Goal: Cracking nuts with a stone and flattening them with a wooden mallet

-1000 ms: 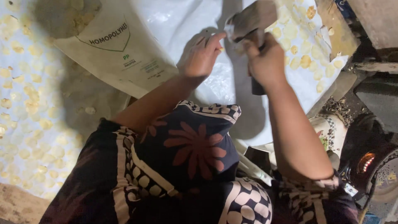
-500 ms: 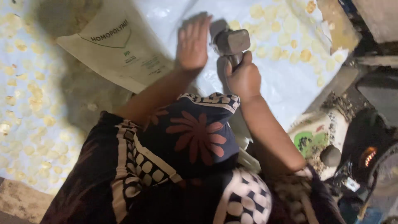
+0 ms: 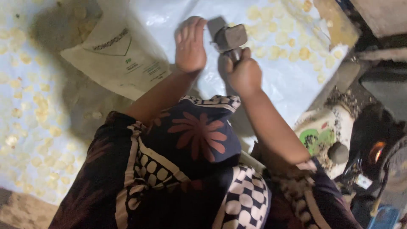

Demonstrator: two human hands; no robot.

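Head view is looking straight down on a seated person working over a white plastic sheet (image 3: pixel 271 80) spread on the ground. Right hand (image 3: pixel 242 73) is closing tightly around the short handle of a grey, block-headed hammer (image 3: pixel 230 37), with the fingers wrapping fully around the handle; the hammer head is sitting above and just beyond the fist, close over the sheet, and whether it is touching the sheet cannot be told from this angle. Left hand (image 3: pixel 189 43) is lying flat and open, palm down, fingers together and pointing away from the body, pressing on the sheet just beside the hammer head; nothing is being gripped in it, and whatever may lie beneath the palm is hidden. Pale yellow flattened discs (image 3: pixel 292 40) are lying scattered in loose rows on the sheet beyond and to the right of the hammer, and more discs (image 3: pixel 32 118) are covering the sheet at far left. A beige woven sack with green printing (image 3: pixel 118 59) is lying partly over the sheet to the left of the left hand. The person's dark patterned garment with a red flower motif (image 3: pixel 197 135) is filling the lower centre. At right, a white bowl with a green inside (image 3: pixel 324 131) is standing near the right elbow, with a dark rounded stone (image 3: pixel 338 152) resting against it.
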